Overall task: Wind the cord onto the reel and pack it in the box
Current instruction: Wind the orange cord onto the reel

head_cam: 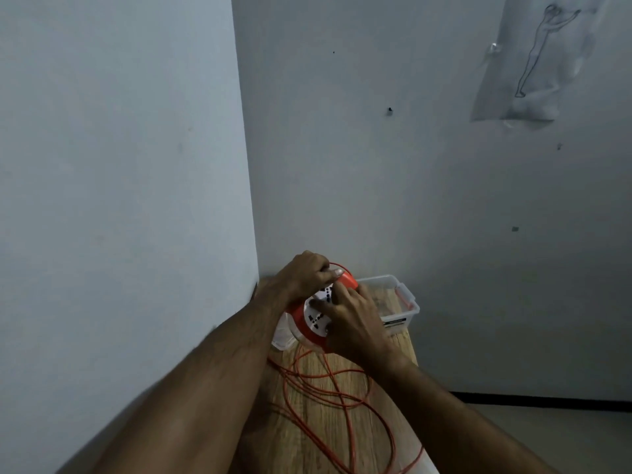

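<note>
Cord point(342, 401) lies mostly unwound in loose orange loops on the wooden table point(307, 436), below the reel point(316, 319). Left hand point(307, 273) grips the reel's upper rim; right hand point(355, 325) presses fingers on its socket face. Clear box point(405, 301) stands just behind. Crossing loops may knot or snag during winding.

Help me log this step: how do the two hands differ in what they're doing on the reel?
The left hand curls over the reel's far orange rim, knuckles up. The right hand lies across the white socket face, fingers spread toward the centre. Left comes from the wall side, right from the box side. Both touch the reel.
</note>
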A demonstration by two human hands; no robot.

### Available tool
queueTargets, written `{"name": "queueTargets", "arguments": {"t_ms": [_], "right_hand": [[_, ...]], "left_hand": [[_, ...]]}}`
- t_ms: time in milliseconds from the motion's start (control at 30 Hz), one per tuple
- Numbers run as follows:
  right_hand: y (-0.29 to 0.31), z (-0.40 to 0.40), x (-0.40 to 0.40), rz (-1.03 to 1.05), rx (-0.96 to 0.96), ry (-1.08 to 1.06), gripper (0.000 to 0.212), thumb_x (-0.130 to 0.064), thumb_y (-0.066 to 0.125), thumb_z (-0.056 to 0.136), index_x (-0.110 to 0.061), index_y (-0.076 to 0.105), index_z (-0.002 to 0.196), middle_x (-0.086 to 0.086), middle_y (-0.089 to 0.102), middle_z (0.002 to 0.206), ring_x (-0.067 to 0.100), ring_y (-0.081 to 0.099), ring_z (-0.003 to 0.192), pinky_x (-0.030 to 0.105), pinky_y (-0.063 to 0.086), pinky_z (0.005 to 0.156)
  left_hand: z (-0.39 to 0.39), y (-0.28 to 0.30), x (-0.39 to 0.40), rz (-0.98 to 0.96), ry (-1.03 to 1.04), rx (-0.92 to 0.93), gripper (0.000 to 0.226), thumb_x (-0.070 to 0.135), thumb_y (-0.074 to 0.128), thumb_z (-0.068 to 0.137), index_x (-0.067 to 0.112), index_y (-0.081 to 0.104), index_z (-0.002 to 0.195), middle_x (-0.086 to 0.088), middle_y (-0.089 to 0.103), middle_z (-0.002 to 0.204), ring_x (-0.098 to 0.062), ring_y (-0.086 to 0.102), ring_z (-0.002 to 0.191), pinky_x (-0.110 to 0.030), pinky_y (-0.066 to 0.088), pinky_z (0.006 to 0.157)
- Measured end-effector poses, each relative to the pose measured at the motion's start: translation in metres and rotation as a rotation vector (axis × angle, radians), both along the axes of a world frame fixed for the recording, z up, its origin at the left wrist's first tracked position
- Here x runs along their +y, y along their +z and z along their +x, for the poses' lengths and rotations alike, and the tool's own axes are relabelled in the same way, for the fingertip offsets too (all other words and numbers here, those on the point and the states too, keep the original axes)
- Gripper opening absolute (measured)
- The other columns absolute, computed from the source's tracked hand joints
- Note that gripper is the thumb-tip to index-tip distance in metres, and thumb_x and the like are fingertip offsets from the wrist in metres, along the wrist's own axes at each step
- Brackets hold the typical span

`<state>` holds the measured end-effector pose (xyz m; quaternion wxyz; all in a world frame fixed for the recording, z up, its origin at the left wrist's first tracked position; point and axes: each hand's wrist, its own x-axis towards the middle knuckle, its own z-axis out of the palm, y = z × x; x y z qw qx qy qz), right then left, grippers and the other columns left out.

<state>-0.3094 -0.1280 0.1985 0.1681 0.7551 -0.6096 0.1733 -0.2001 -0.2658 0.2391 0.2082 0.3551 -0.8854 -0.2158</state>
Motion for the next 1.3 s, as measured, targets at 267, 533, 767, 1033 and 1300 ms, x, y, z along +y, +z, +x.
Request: {"name": "queueTargets", "arguments": {"t_ms": [267, 533, 767, 1033, 1300], "right_hand": [[0.003, 0.040, 0.001, -0.049, -0.793, -0.376, 0.052, -0.051, 0.079, 0.080, -0.017, 0.067, 0.118, -0.002, 0.073, 0.102, 0.012, 0.068, 0.086, 0.020, 0.055, 0.075], [0.006, 0.051, 0.007, -0.077, -0.784, -0.311, 0.032, -0.042, 0.077, 0.087, -0.019, 0.068, 0.108, -0.011, 0.068, 0.091, 0.007, 0.069, 0.080, 0.006, 0.043, 0.066], [-0.012, 0.009, 0.001, -0.025, 0.005, 0.092, 0.071, -0.035, 0.091, 0.068, -0.023, 0.058, 0.131, 0.011, 0.059, 0.128, 0.030, 0.059, 0.117, 0.054, 0.055, 0.093], [-0.012, -0.001, -0.005, 0.020, 0.167, 0.089, 0.086, -0.046, 0.091, 0.065, -0.025, 0.055, 0.140, 0.017, 0.056, 0.134, 0.035, 0.058, 0.120, 0.056, 0.051, 0.099], [-0.007, 0.005, -0.006, -0.100, -0.125, 0.055, 0.054, -0.038, 0.085, 0.072, -0.017, 0.070, 0.120, 0.006, 0.073, 0.105, 0.023, 0.071, 0.089, 0.035, 0.061, 0.077]], "left_hand": [[0.001, -0.007, -0.003, -0.016, 0.056, 0.007, 0.051, 0.053, 0.054, 0.093, 0.009, 0.063, 0.068, -0.004, 0.062, 0.063, -0.020, 0.061, 0.060, -0.039, 0.051, 0.061], [0.012, -0.016, -0.008, 0.012, 0.070, -0.007, 0.054, 0.052, 0.053, 0.094, 0.005, 0.065, 0.071, -0.009, 0.063, 0.065, -0.025, 0.062, 0.063, -0.046, 0.056, 0.068], [0.018, -0.012, -0.010, 0.006, 0.065, 0.017, 0.046, 0.045, 0.055, 0.098, 0.009, 0.063, 0.069, -0.006, 0.062, 0.066, -0.022, 0.061, 0.063, -0.035, 0.049, 0.065], [0.011, -0.013, -0.004, 0.025, 0.031, -0.014, 0.044, 0.046, 0.054, 0.098, 0.008, 0.068, 0.081, -0.005, 0.066, 0.077, -0.018, 0.063, 0.070, -0.035, 0.053, 0.072], [0.006, -0.010, -0.001, -0.007, 0.019, -0.032, 0.046, 0.050, 0.056, 0.096, 0.008, 0.069, 0.083, -0.007, 0.068, 0.078, -0.020, 0.064, 0.071, -0.036, 0.053, 0.070]]}}
